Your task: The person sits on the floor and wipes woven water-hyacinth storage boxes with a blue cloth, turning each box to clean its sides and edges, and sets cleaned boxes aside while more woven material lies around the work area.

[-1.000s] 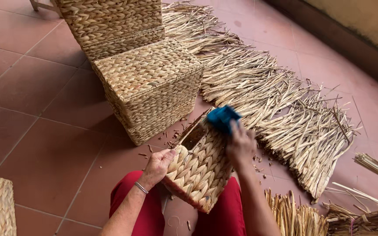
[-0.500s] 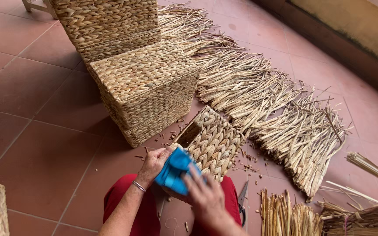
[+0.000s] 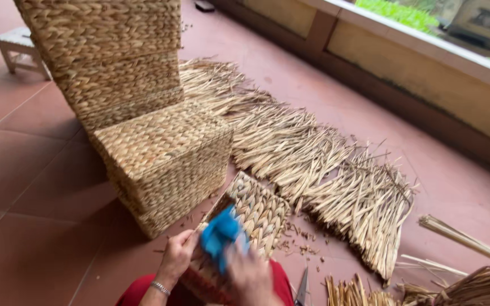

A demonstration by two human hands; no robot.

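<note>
A small woven straw basket (image 3: 256,212) rests on my lap, tilted, its open side toward me. My left hand (image 3: 176,256) grips its near left edge; a bracelet is on that wrist. My right hand (image 3: 248,277), blurred by motion, presses a blue cloth (image 3: 220,233) against the basket's near rim. Red trousers (image 3: 143,294) show beneath both hands.
A larger woven basket (image 3: 165,158) sits upside down on the red tiled floor, with taller woven baskets (image 3: 109,51) stacked behind. Rows of straw mats (image 3: 313,164) fan out to the right. Scissors (image 3: 302,289) lie near loose straw bundles (image 3: 460,283). A white stool (image 3: 21,48) stands far left.
The camera tilted up and drew closer. My right hand with the blue cloth has moved from the basket's far edge to its near rim.
</note>
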